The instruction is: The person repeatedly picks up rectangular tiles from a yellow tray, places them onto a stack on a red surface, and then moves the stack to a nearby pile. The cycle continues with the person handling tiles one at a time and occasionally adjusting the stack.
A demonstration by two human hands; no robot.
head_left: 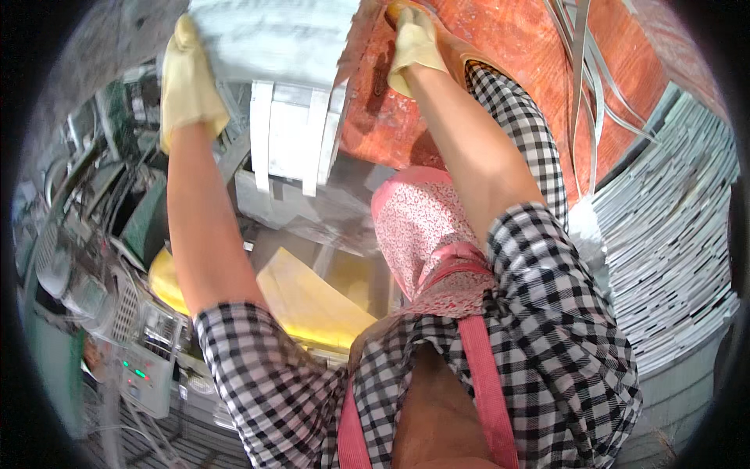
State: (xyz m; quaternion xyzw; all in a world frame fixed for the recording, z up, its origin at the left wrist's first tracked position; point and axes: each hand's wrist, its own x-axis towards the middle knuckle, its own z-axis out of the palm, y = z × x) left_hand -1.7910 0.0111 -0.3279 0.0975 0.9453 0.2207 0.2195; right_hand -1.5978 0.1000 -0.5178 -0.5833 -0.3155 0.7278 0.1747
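Both of my hands wear pale yellow rubber gloves. My left hand (pixel 189 82) reaches forward along the left edge of a pale grey-white slab or stack (pixel 273 39) and seems to touch it; its fingers are not distinct. My right hand (pixel 416 47) is stretched out to the right of that slab, over a worn red-orange surface (pixel 500 35). Its fingertips are blurred, so whether it holds anything does not show. White straps (pixel 316 141) hang down the near side of the slab. Beside my right forearm is a black-and-white checked trouser leg (pixel 519 117) with an orange-brown boot (pixel 447 43).
A large stack of thin grey-white strips (pixel 672 234) stands at the right. Loose pale bands (pixel 590 86) trail across the red-orange surface. Machinery (pixel 109 227) and a control box with green lights (pixel 144 375) line the left. Yellow sheet-like material (pixel 312 305) lies close to my body.
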